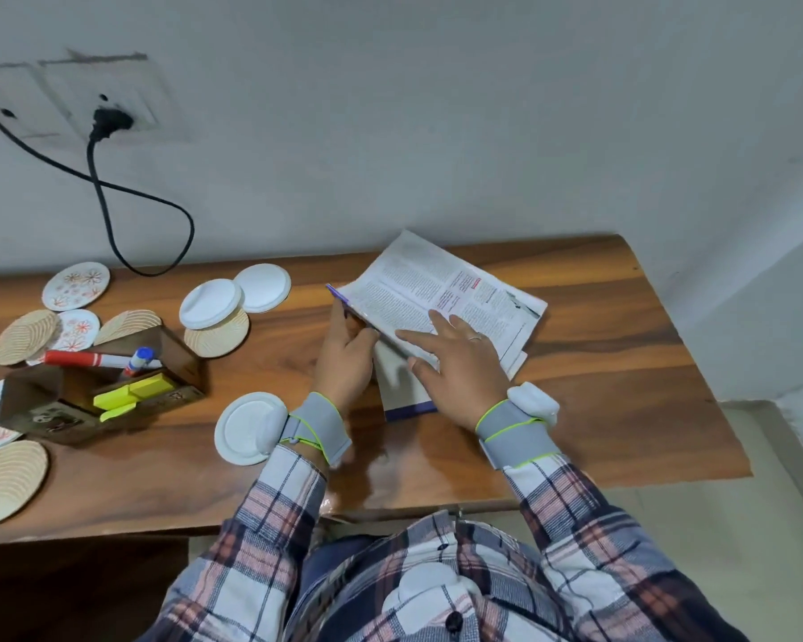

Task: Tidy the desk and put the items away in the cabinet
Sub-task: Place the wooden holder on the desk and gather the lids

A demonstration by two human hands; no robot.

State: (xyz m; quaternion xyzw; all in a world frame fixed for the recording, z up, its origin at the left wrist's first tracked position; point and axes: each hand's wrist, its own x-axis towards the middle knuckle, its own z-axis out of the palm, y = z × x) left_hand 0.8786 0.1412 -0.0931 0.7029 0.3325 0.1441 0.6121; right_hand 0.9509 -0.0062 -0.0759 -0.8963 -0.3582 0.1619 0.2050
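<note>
Left grip curls round the purple cover edge of the open book and tilts that side up, while the right grip lies spread flat on the printed page. The book sits toward the right end of the desk, near the wall. I judge it a light, floppy softcover whose slick pages would sag and fan if lifted open, so I would close it first and take it by the spine.

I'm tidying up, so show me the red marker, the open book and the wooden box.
Red plastic marker [73,359]: head view, mid-barrel.
Open printed paper book [418,280]: head view, upper page.
Brown wooden organiser box [179,359]: head view, right side wall.
</note>
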